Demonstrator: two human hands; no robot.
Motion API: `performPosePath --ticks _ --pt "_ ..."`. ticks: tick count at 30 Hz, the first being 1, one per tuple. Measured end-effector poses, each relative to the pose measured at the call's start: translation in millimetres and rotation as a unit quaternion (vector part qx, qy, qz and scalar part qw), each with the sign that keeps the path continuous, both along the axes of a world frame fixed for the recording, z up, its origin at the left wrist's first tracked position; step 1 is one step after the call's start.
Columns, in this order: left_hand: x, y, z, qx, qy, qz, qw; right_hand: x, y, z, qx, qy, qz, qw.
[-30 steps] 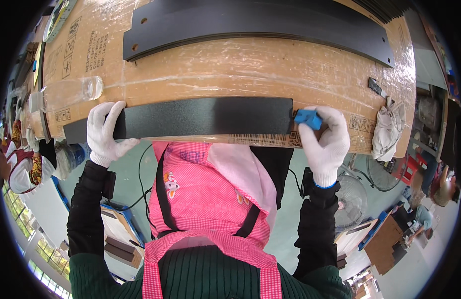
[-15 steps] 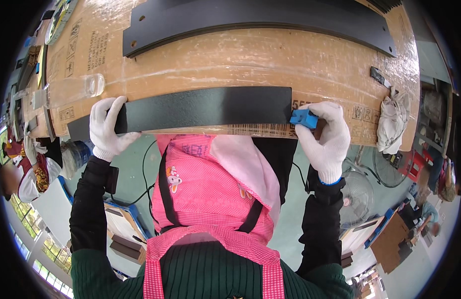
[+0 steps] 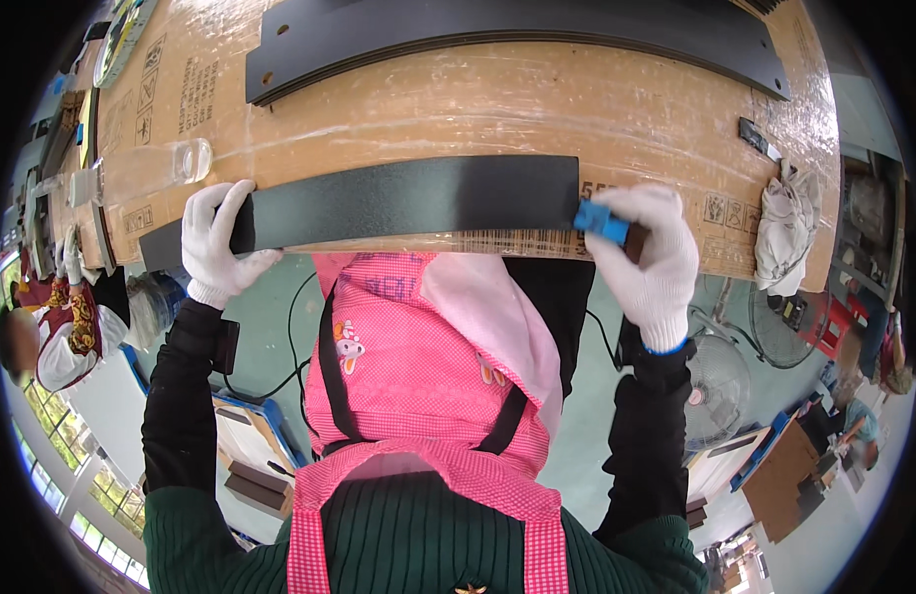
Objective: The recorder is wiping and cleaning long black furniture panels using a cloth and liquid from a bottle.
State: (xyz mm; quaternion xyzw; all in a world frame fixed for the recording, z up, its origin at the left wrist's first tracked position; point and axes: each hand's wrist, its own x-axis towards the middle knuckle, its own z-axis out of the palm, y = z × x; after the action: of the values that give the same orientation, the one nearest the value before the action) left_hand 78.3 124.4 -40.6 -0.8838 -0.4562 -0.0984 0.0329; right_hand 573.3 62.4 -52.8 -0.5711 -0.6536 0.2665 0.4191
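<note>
A long, flat black panel (image 3: 408, 203) lies along the near edge of the cardboard-topped table. Near its left end my left hand (image 3: 212, 243), in a white glove, is closed over it, thumb at the near edge and fingers on top. Just beside those fingers is a darker black patch; whether it is a separate piece I cannot tell. My right hand (image 3: 656, 262), also gloved and slightly blurred, pinches a small blue block-shaped tool (image 3: 601, 221) between thumb and fingers. The blue tool sits against the panel's right end, by the near corner.
A stack of black panels (image 3: 517, 30) with holes lies across the table's far side. At left is a clear plastic bottle (image 3: 166, 163); at right, a crumpled whitish cloth (image 3: 786, 233). A floor fan (image 3: 715, 391) stands right of me. A person (image 3: 72, 342) works at left.
The table and panel sit slightly higher in view. My right hand has become blurred, with the blue tool still at the panel's end. The left hand keeps its hold.
</note>
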Motion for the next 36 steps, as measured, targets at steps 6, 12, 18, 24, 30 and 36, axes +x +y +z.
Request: performPosePath --ticks 6,12,18,24,30,36 --pt "0.7 0.8 0.6 -0.009 -0.004 0.000 1.000 5.1 -15.2 1.8 -0.103 0.238 -0.077 0.963" --pt "2.8 1.3 0.6 -0.008 -0.014 0.007 1.000 -1.3 28.3 -1.8 -0.068 0.216 -0.146 0.963" --pt "34.2 -3.7 22.0 0.032 0.018 -0.019 0.999 7.2 31.5 -9.0 -0.006 0.272 -0.165 0.948" --pt "190.4 -26.4 38.7 -0.021 -0.105 -0.097 0.989 6.7 32.5 -9.6 0.008 0.303 -0.165 0.939" --pt "233.5 -19.2 16.5 0.000 -0.104 -0.136 0.985 3.9 34.9 -9.9 0.006 0.283 -0.161 0.945" --pt "234.6 -9.9 19.9 -0.001 -0.076 -0.184 0.980 4.7 33.6 -9.2 0.000 0.283 -0.174 0.943"
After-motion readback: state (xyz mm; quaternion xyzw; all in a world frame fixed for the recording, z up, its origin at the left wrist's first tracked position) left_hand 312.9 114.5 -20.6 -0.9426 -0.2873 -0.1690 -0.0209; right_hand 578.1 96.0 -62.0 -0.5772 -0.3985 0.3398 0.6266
